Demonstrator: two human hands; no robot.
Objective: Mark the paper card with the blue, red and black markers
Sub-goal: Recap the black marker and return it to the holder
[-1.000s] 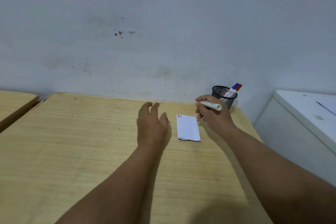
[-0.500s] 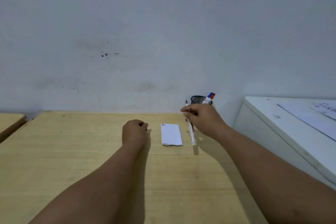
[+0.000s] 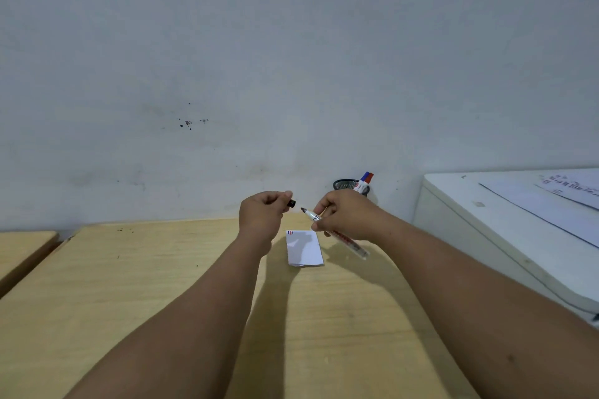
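Note:
A white paper card (image 3: 304, 248) lies on the wooden desk (image 3: 162, 285), with short blue and red lines at its top left corner. Above it, my right hand (image 3: 346, 215) grips the black marker (image 3: 348, 241), its bare dark tip pointing left. My left hand (image 3: 264, 214) is raised level with it, fingers closed on the marker's black cap (image 3: 291, 203), a small gap apart from the tip. The blue marker (image 3: 365, 177) and red marker (image 3: 370, 178) stand in a black mesh cup (image 3: 344, 185) by the wall.
A white cabinet (image 3: 505, 230) with sheets of paper on top stands close on the right. A second wooden desk (image 3: 22, 249) sits at the far left. The wall runs directly behind the desk.
Both hands rose off the desk. The left hand, resting as a fist, came up and pulled the cap off the marker; the marker now points tip-left, uncapped.

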